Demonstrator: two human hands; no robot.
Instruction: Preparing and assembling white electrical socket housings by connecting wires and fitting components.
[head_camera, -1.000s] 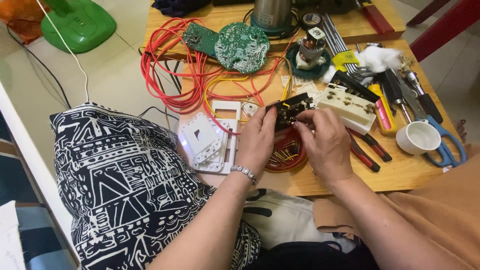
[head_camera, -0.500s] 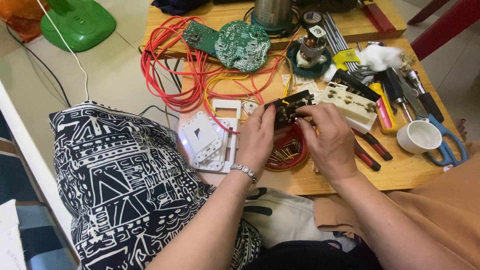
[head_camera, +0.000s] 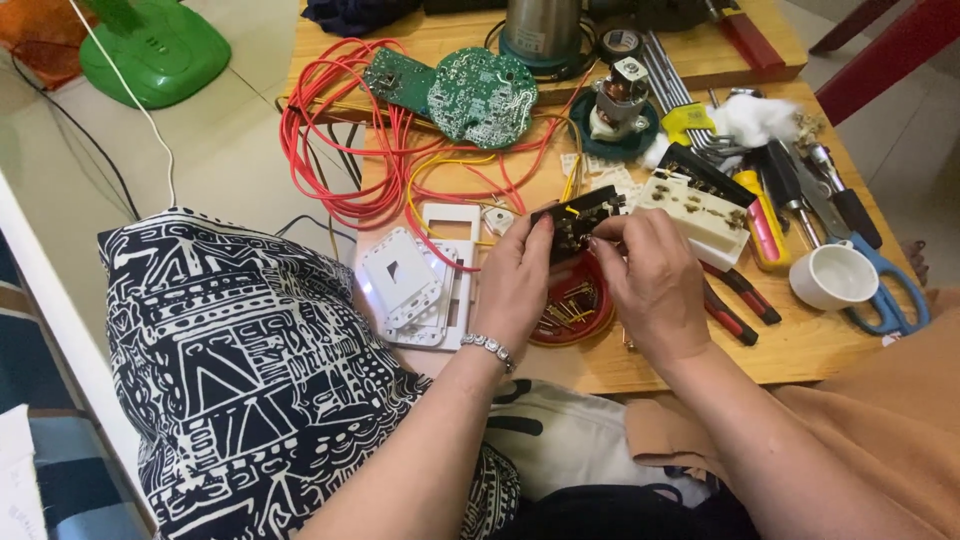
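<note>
Two pinching grips, left hand (head_camera: 513, 283) and right hand (head_camera: 655, 280), on black component (head_camera: 574, 221).

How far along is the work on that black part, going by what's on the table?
Done: white plastic covers lie detached on the wooden table; green circuit boards sit aside among red wires. In hand: left hand grips the small black component while right hand works at its edge above a red dish of small metal pieces. Left: nothing reassembled; pliers lie unused.
</note>
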